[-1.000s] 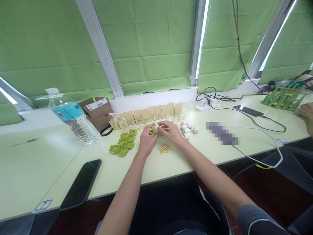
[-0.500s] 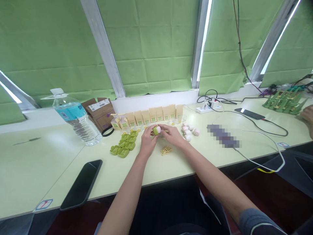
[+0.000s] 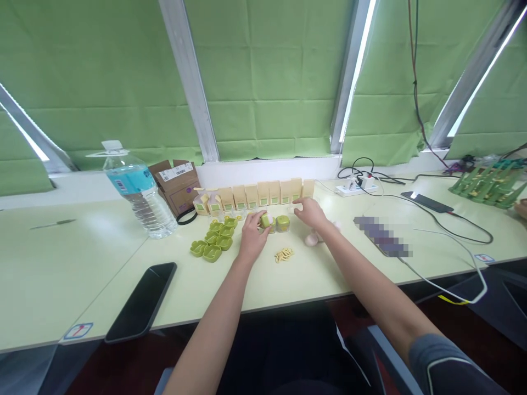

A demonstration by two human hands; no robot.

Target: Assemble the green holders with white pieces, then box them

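My left hand [image 3: 253,233] is closed on a small green piece [image 3: 265,220] held just above the table. Beside it on the table stands a small green container [image 3: 282,223]. My right hand [image 3: 310,213] reaches toward the back, its fingers pinched on a small clear item [image 3: 293,208] near the row of tan cartons [image 3: 263,193]. A heap of yellow rings [image 3: 284,254] lies in front of both hands. Pink-white rolls [image 3: 310,239] sit by my right wrist, partly hidden. A cluster of green trays [image 3: 214,243] lies left of my left hand.
A large water bottle [image 3: 140,193] and a brown cardboard box [image 3: 177,184] stand at the back left. A black phone [image 3: 142,299] lies near the front edge. A power strip [image 3: 356,189], cables, another phone [image 3: 428,202] and a green rack [image 3: 488,180] are at the right.
My hands, which were together on the green piece, have parted. My right hand moved back and right toward the cartons. A green container now stands on the table.
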